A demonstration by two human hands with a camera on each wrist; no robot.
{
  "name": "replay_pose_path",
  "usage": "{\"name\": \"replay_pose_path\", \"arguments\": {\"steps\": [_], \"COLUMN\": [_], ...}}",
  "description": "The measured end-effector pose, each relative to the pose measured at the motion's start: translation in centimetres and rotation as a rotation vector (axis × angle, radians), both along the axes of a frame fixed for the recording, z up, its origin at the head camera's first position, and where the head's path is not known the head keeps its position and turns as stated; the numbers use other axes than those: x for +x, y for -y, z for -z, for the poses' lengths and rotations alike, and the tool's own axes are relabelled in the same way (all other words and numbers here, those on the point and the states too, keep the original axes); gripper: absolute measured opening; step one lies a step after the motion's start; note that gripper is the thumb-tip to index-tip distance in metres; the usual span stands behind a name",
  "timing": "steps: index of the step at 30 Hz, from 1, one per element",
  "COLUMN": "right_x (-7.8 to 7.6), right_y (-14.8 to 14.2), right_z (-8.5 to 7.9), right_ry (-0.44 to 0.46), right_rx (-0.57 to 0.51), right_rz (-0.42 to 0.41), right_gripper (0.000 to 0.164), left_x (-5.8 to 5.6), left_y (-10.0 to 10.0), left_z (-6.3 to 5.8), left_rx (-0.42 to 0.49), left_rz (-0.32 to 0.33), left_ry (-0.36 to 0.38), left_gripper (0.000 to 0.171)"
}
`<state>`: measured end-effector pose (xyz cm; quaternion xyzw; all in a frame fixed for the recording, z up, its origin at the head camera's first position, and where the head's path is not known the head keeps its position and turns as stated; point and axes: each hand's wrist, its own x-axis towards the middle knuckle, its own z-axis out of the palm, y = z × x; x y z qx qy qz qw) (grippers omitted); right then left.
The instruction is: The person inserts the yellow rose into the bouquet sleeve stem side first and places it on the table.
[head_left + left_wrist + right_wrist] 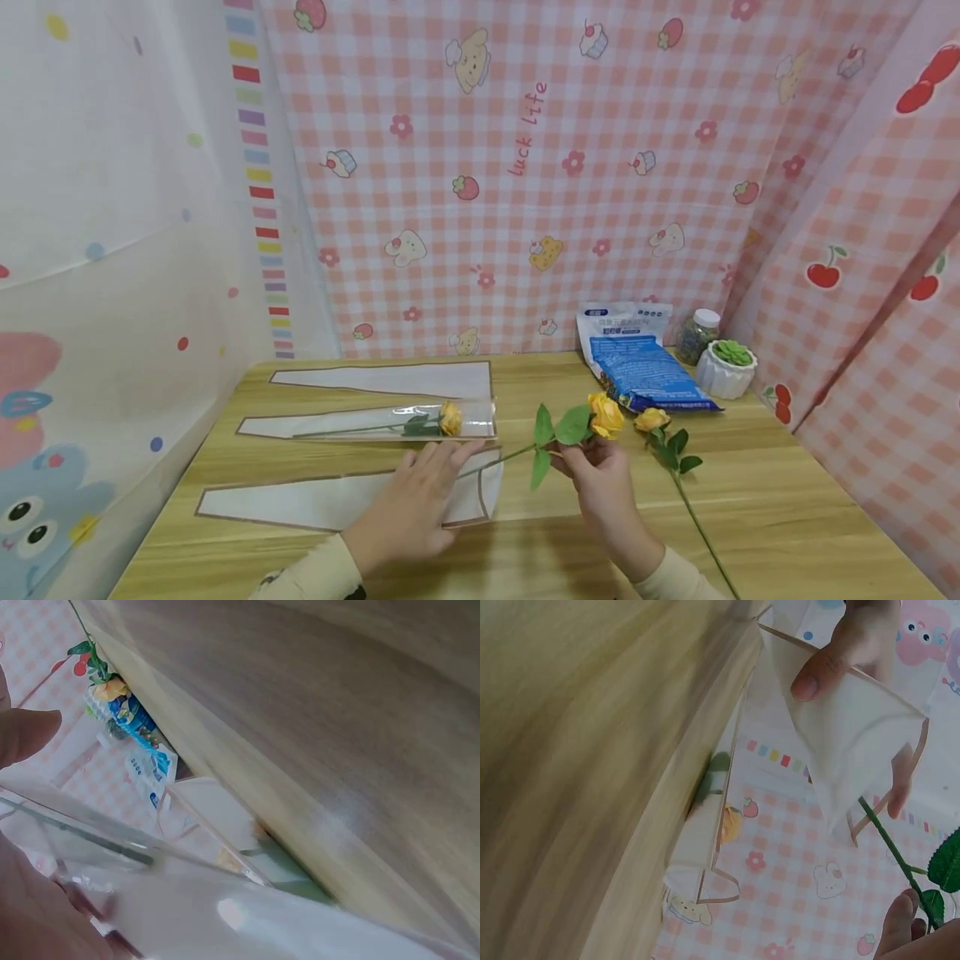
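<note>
My right hand [609,493] pinches a yellow artificial rose [605,415] by its green stem, just below the bloom and leaves. The stem [885,834] slants left into the open mouth of a white-and-clear flower sleeve [292,502] with brown edging. My left hand [416,500] grips that sleeve near its wide end, thumb on one face and fingers on the other, as the right wrist view shows. The stem's lower end is hidden by the sleeve and left hand. Beyond them lies another sleeve [270,426] with a yellow rose [450,418] inside.
A third sleeve [390,377] lies flat at the back. Right of my right hand lies a loose yellow rose [652,419], its stem toward the front edge. A blue-and-white bag [637,367], a lidded jar [697,337] and a potted succulent [727,371] stand back right.
</note>
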<state>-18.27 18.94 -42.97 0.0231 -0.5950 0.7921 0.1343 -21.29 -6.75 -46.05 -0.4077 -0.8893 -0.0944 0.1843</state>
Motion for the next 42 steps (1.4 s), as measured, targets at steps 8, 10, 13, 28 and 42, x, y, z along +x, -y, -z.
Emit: {"name": "replay_pose_path", "arguments": {"steps": [8, 10, 13, 28, 42], "right_x": [-0.2, -0.2, -0.2, -0.9, -0.1], "right_y": [1.1, 1.4, 1.8, 2.0, 0.7], "right_z": [0.3, 0.5, 0.7, -0.2, 0.4], "right_ry": [0.058, 0.081, 0.089, -0.169, -0.205], "right_rx": [-0.018, -0.041, -0.06, 0.083, 0.548], "right_rz": [-0.067, -0.084, -0.116, -0.088, -0.161], "right_gripper": [0.023, 0.027, 0.032, 0.093, 0.072], "left_x": [-0.2, -0.3, -0.3, -0.4, -1.1], "left_y": [0.3, 0.3, 0.4, 0.3, 0.3], "left_z": [0.1, 0.1, 0.0, -0.8, -0.2], "left_rx": [0.01, 0.003, 0.005, 0.091, 0.204], "left_rz": [0.007, -0.004, -0.011, -0.02, -0.075], "left_ry": [0.003, 0.004, 0.005, 0.074, 0.026], "left_gripper": [0.123, 0.124, 0.124, 0.109, 0.089]}}
